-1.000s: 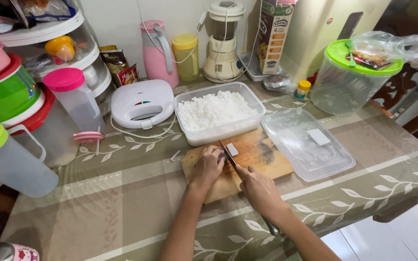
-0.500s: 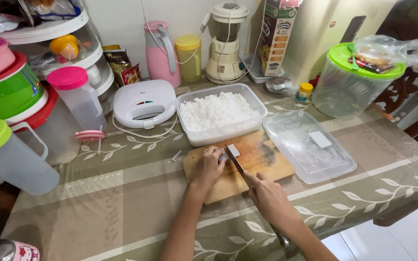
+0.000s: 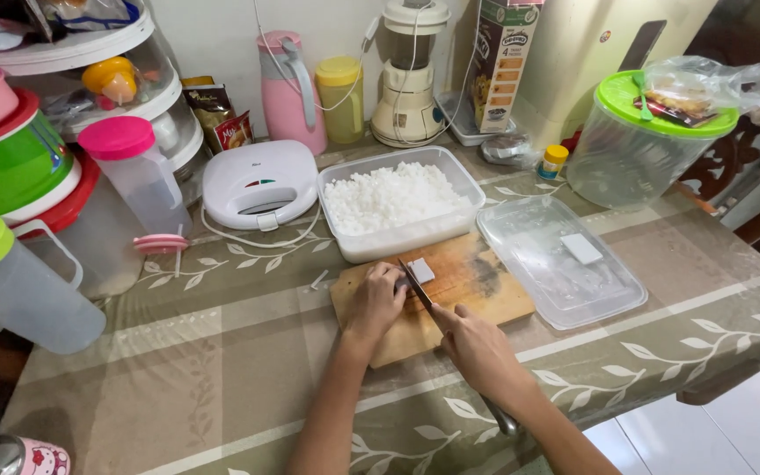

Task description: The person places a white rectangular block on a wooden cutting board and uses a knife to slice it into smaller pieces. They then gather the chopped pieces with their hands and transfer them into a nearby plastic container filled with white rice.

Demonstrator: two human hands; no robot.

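A wooden cutting board [image 3: 477, 290] lies on the table in front of me. My left hand [image 3: 373, 303] rests on its left part, fingers curled on a small white piece [image 3: 420, 270]. My right hand [image 3: 477, 347] grips a knife [image 3: 417, 285], whose blade slants up to the white piece beside my left fingers. Behind the board stands a clear rectangular tub [image 3: 400, 237] filled with chopped white bits [image 3: 393, 195]. Its clear lid [image 3: 560, 259] lies to the right with one white piece on it.
A white sandwich maker [image 3: 259, 183], pink jug [image 3: 288, 88], yellow jar [image 3: 341, 97] and blender [image 3: 408, 75] line the back. Jugs with pink [image 3: 134, 171] and green [image 3: 6, 286] lids stand left. A big green-lidded container [image 3: 639, 141] stands right. The table edge is near right.
My right hand has drawn back toward me a little and the knife blade now sits against the white piece. My left hand stays on the board.
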